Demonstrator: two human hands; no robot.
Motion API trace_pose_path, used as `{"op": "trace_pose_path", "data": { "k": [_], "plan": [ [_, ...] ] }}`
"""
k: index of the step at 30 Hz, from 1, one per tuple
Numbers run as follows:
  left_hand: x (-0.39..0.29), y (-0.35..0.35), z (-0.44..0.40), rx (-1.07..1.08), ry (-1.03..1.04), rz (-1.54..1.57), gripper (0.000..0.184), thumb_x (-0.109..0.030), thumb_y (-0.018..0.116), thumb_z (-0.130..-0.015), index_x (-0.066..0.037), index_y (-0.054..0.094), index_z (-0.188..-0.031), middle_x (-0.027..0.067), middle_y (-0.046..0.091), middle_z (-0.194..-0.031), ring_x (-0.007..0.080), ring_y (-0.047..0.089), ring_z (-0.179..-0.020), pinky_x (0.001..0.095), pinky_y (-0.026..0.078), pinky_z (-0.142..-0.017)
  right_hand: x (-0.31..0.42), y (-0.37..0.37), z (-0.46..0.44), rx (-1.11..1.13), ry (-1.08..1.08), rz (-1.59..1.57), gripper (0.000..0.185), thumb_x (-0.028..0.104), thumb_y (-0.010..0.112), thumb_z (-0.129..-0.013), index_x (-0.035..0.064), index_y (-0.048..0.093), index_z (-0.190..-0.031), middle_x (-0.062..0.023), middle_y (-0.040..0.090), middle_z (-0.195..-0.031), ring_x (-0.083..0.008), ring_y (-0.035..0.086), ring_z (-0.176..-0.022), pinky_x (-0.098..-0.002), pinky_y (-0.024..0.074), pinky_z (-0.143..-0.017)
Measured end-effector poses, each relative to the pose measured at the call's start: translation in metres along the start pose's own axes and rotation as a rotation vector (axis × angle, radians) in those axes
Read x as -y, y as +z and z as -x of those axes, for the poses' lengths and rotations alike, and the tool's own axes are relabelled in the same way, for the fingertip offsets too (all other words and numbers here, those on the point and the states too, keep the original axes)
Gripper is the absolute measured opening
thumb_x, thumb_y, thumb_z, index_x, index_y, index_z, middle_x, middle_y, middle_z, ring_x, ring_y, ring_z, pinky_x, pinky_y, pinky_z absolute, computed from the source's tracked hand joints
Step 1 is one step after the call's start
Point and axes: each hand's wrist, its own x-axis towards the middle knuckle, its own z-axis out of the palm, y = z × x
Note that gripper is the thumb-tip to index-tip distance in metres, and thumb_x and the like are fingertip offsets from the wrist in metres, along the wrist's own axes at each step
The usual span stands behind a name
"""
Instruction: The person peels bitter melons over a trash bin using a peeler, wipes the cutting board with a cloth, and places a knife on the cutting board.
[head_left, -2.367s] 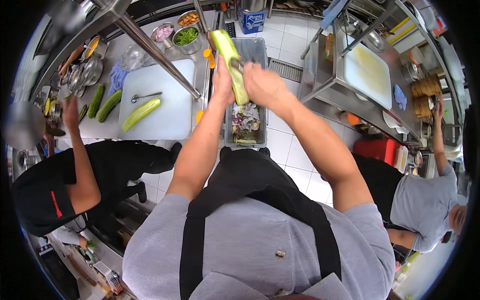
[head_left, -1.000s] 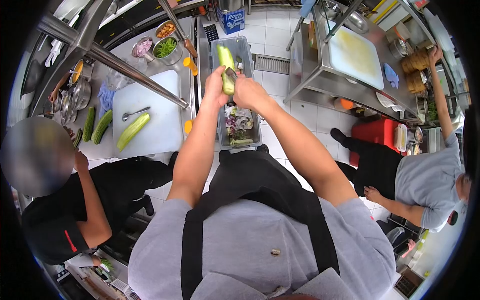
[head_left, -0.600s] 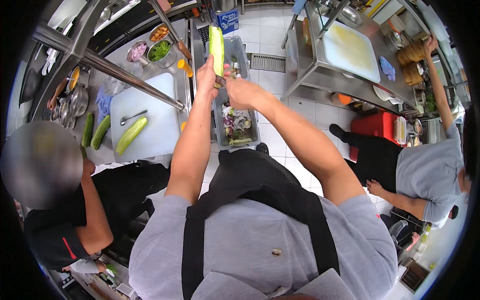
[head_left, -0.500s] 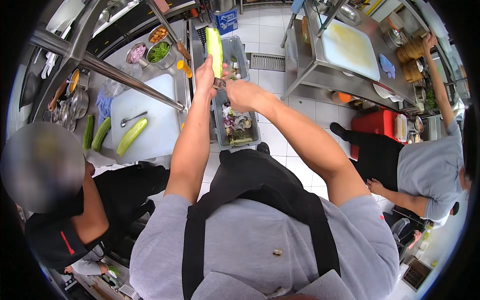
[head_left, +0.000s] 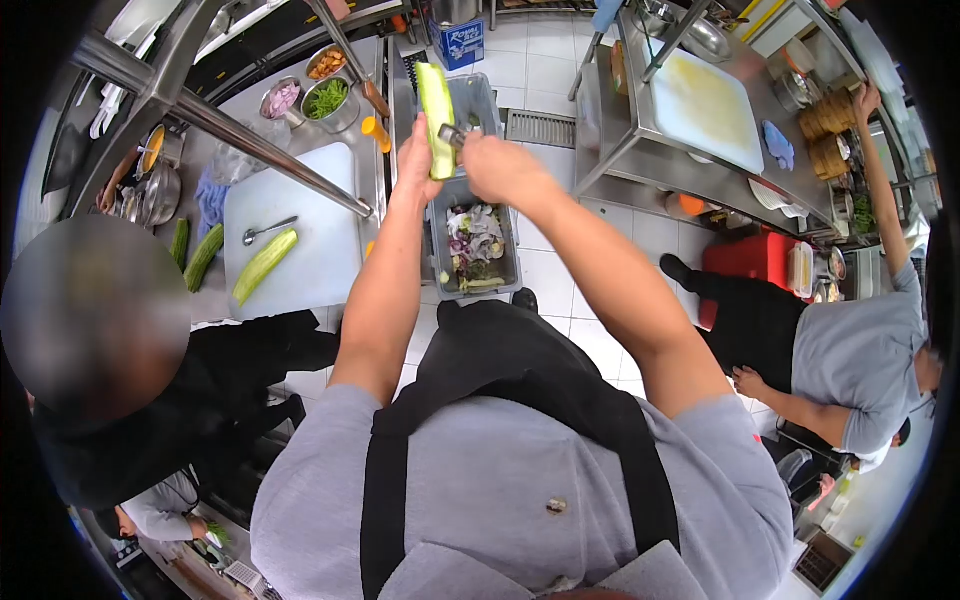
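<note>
My left hand [head_left: 415, 163] grips a mostly peeled, pale green cucumber [head_left: 437, 110] near its lower end, tilted over the grey bins. My right hand [head_left: 492, 168] is closed on a metal peeler [head_left: 453, 136], whose head is at the cucumber's right side. Below my hands, a bin [head_left: 441, 270] holds purple and green scraps. On the white cutting board [head_left: 325, 210] to the left lie a peeled cucumber [head_left: 265, 267] and a metal spoon [head_left: 270, 230]. Unpeeled dark green cucumbers [head_left: 204, 258] lie left of the board.
A slanting metal rail [head_left: 270, 152] crosses above the left table. Bowls of green pieces [head_left: 328, 98] and purple pieces [head_left: 283, 98] stand behind the board. One co-worker [head_left: 110, 440] is at left, another [head_left: 860, 350] at right, beside a steel table [head_left: 645, 150].
The peeler has moved up along the cucumber from its lower end. Both my hands appear slightly farther right. The left co-worker has leaned closer to the table.
</note>
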Motion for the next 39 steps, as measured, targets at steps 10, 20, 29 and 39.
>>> {"op": "trace_pose_path", "data": {
  "k": [10, 20, 29, 39],
  "plan": [
    [-0.002, 0.0, -0.001, 0.031, 0.142, -0.039, 0.048, -0.049, 0.046, -0.102, -0.004, 0.053, -0.118, 0.0125, 0.063, -0.086, 0.0257, 0.068, -0.077, 0.0346, 0.057, -0.069, 0.002, 0.007, -0.004, -0.18, -0.071, 0.236, 0.023, 0.008, 0.049, -0.09, -0.007, 0.059, -0.104, -0.017, 0.068, -0.083, -0.0319, 0.071, -0.071, -0.0406, 0.0591, -0.065],
    [0.003, 0.0, -0.002, 0.069, 0.18, -0.08, 0.047, -0.047, 0.048, -0.102, -0.003, 0.053, -0.117, 0.0147, 0.063, -0.091, 0.0254, 0.068, -0.078, 0.0364, 0.06, -0.069, 0.003, 0.033, 0.013, -0.212, -0.134, 0.256, 0.016, 0.008, 0.048, -0.09, -0.0042, 0.054, -0.098, -0.0177, 0.066, -0.082, -0.0323, 0.07, -0.069, -0.0427, 0.0574, -0.058],
    [-0.012, 0.012, 0.008, 0.055, 0.076, 0.067, 0.055, -0.053, 0.049, -0.1, -0.001, 0.056, -0.118, 0.0148, 0.065, -0.101, 0.024, 0.067, -0.092, 0.0385, 0.058, -0.081, 0.002, -0.01, 0.009, -0.172, -0.018, 0.08, 0.03, 0.008, 0.049, -0.087, -0.0114, 0.051, -0.11, -0.025, 0.067, -0.088, -0.0397, 0.071, -0.077, -0.0464, 0.0577, -0.066],
    [-0.006, 0.017, 0.008, 0.18, 0.077, 0.154, 0.057, -0.054, 0.044, -0.101, -0.001, 0.054, -0.119, 0.0169, 0.064, -0.105, 0.0277, 0.066, -0.098, 0.0384, 0.057, -0.085, -0.004, -0.021, 0.007, -0.187, -0.042, 0.072, 0.019, 0.008, 0.049, -0.089, -0.0053, 0.049, -0.102, -0.0268, 0.066, -0.087, -0.042, 0.07, -0.078, -0.0497, 0.0575, -0.067]
  ]
}}
